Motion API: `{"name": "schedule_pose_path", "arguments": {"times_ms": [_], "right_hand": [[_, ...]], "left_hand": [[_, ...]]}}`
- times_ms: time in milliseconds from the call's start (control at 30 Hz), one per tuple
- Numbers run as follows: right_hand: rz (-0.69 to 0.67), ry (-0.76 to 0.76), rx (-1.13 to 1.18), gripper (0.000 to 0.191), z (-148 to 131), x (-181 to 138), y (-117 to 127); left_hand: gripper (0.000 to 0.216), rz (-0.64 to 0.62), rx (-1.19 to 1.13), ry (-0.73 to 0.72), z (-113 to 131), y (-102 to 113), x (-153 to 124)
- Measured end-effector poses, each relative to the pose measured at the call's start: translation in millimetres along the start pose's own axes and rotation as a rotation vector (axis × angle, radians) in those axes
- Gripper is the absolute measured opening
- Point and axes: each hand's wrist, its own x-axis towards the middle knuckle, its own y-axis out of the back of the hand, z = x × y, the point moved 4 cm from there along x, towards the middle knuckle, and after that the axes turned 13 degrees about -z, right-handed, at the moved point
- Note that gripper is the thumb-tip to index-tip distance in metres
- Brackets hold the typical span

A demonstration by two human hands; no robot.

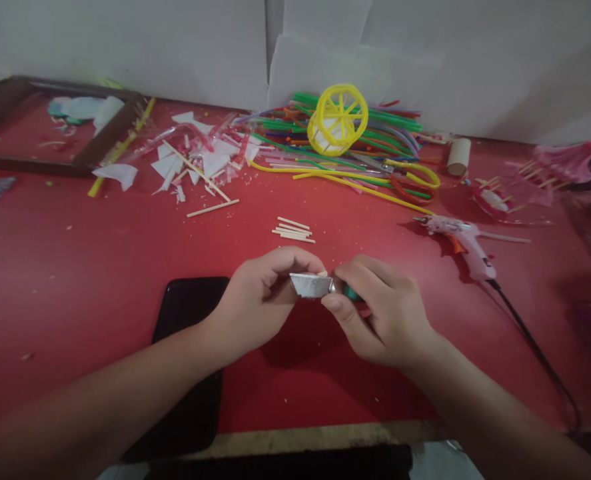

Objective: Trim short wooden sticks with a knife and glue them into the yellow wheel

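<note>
Just below frame centre, right hand [382,308] fingers grip a green-handled blade [311,287], likely light, stiff and sharp, best taken by the handle, while left hand [260,293] fingers curl behind it, pinching what looks like a short wooden stick [322,274]

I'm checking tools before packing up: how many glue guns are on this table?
1. The pink glue gun lies on the red table, beyond and right of the right hand. No other shows; I can't rule out a hidden one.
</note>
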Motion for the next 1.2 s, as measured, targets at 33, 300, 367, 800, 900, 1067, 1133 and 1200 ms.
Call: {"name": "schedule_pose_path", "arguments": {"times_ms": [33,300,367,800,900,1067,1133,1200], "right_hand": [[0.000,0.000,-0.001,0.031,-0.3,0.0,0.0],[0.005,-0.004,0.012,0.032,-0.9,-0.7,0.3],[0.010,-0.009,0.009,0.033,-0.4,-0.8,0.7],[-0.016,-0.007,0.024,0.033,0.4,-0.4,1.0],[-0.018,-0.013,0.023,0.032,0.8,-0.5,1.4],[-0.036,-0.011,0.060,0.031,1.3,-1.9,0.6],[-0.042,-0.001,0.084,0.031,1.3,-2.8,0.1],[-0.045,0.015,0.120,0.031,1.2,-3.3,-0.2]], "left_hand": [[0.008,0.000,-0.003,0.005,-0.2,0.0,0.4],[0.013,0.003,0.029,-0.017,-0.2,0.6,1.3],[0.014,0.006,0.032,-0.013,-0.3,0.7,1.5],[0.022,0.023,0.016,-0.038,-0.7,1.0,-1.5],[0.023,0.040,0.035,-0.047,-0.7,1.5,-1.4],[0.024,0.050,0.112,-0.080,2.2,3.0,-1.3],[0.026,0.035,0.144,-0.102,4.7,3.0,-1.4],[0.029,0.010,0.173,-0.117,7.3,2.6,-1.7]]}}
